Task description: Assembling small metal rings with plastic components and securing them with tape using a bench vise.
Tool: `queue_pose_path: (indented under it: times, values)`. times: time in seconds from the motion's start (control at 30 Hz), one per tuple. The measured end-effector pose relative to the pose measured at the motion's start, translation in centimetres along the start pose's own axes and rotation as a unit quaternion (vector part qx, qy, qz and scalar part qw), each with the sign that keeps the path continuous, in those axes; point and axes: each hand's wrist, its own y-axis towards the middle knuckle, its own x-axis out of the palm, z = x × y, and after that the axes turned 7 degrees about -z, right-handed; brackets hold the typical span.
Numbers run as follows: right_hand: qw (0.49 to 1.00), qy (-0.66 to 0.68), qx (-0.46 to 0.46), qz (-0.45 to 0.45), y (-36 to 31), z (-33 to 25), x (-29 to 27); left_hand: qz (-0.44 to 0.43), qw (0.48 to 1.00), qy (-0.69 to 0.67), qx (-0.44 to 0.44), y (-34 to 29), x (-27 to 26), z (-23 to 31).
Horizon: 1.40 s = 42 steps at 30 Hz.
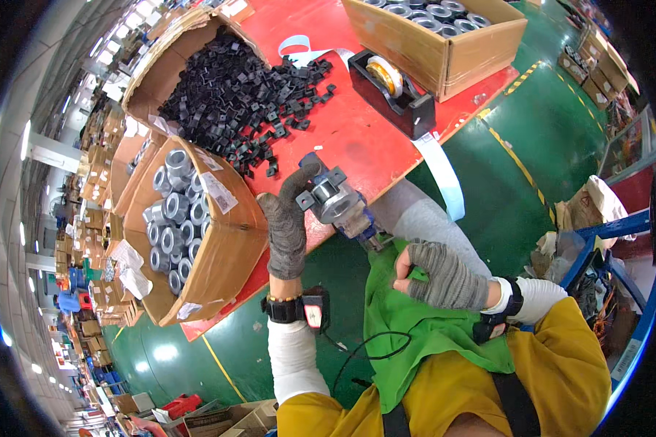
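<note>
A metal vise (356, 222) stands at the near edge of the red table, with a silver ring-shaped metal part (337, 204) at its top. On that part sits a black bracket (334, 177) with square, holed tabs. My left hand (287, 229), in a grey fingerless glove, reaches up beside it. Its fingers bend round the bracket's left side, their tips hidden. My right hand (441, 277), gloved alike, is closed just right of the vise's lower end, over a green apron (401, 313). Whatever is inside its curled fingers is hidden.
Black brackets (219, 91) spill from a tipped carton onto the red table (364, 156). An open carton (229, 255) of silver rings stands left. A tape dispenser (392, 95) and another carton (444, 62) of rings are at the back right. A blue frame (619, 227) stands right.
</note>
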Motion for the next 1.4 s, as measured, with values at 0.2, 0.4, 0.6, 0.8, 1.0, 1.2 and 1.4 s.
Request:
queue_pose_path:
  times: [0.2, 0.4, 0.6, 0.8, 1.0, 1.2, 1.4]
  values:
    - [1.0, 0.014, 0.003, 0.016, 0.3, 1.1, 0.5, 0.085, 0.996, -0.021, 0.03, -1.0, -0.1, -0.6]
    - [0.999, 0.017, 0.009, 0.033, 0.1, 1.9, 0.5, 0.022, 0.98, -0.043, -0.192, -9.3, 1.9, 3.6]
    - [0.997, 0.046, 0.042, 0.049, -0.1, 2.2, 1.4, -0.03, 0.953, -0.149, -0.263, -9.9, 7.1, 3.8]
    - [0.998, -0.058, 0.018, 0.014, 0.9, 1.4, -1.6, -0.003, 0.961, -0.136, -0.24, -9.7, 7.5, 2.0]
    - [0.994, -0.015, -0.112, -0.013, 5.3, -1.0, -3.9, -0.012, 0.969, -0.075, -0.236, -9.1, 7.8, 1.8]
    - [0.941, 0.304, 0.086, -0.119, 7.7, -1.1, -3.9, -0.014, 0.959, -0.12, -0.257, -9.1, 7.7, 0.8]
    - [0.926, 0.365, 0.07, -0.064, 7.4, -0.5, -2.7, -0.039, 0.957, -0.138, -0.252, -8.3, 7.1, 0.9]
